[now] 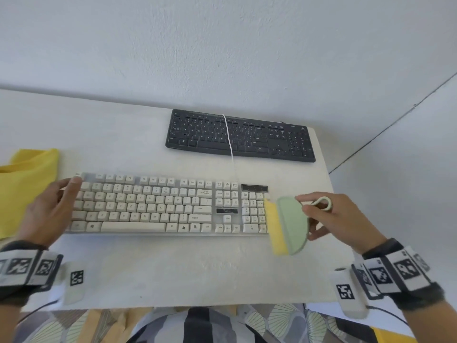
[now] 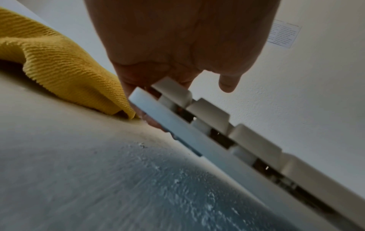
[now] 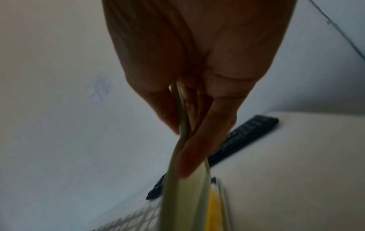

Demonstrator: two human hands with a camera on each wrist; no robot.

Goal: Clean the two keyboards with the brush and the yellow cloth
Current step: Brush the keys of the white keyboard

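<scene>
Left hand (image 1: 48, 209) grips the white keyboard (image 1: 158, 206) at its left end, frame centre; right hand (image 1: 329, 214) holds the brush (image 1: 288, 225) at its right end; sweep bristles leftward, row by row, keyboard braced; yellow cloth (image 1: 27, 184) at left

Right hand (image 3: 197, 65) seen from behind, fingers (image 3: 189, 156) pinched on pale green brush (image 3: 181, 195) with yellow bristles (image 3: 214, 207). Beyond, black keyboard (image 3: 245, 134) and white keyboard (image 3: 138, 218), both blurred.

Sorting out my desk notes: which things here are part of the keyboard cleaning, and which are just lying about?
For the job:
white keyboard, held by left hand
black keyboard
brush, in right hand
yellow cloth

Lying about:
white cable
paper on wall
</scene>
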